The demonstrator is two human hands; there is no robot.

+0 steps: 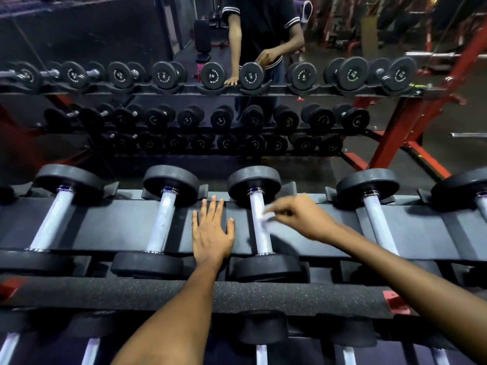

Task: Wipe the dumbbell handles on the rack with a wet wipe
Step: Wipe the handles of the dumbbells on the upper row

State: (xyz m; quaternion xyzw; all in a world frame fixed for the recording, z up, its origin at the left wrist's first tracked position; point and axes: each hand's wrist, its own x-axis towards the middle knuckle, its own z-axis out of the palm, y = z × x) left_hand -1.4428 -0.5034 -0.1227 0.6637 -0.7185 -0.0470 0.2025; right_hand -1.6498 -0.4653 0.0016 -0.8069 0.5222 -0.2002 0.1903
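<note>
Right hand: fingers curled, pinching a small white wet wipe against the knurled steel handle of the third dumbbell from the left on the top shelf of the rack. Wipe sits on the right side of the handle, roughly mid-length, slightly nearer the far plate; hand and wipe are motion-blurred, so exact finger placement is unclear. Left hand: flat, fingers straight and spread, palm down on the bare black shelf between the second dumbbell and the third; holds nothing, thumb tip just beside the third handle but apart from it. Third dumbbell lies in its saddles, far plate and near plate both seated. Further dumbbells rest either side on the same shelf, including one at far left and one to the right. Padded bar runs along the rack's front edge, with a lower shelf of dumbbells beneath. Mirror behind the rack reflects the racks and the person's torso and arms.
</note>
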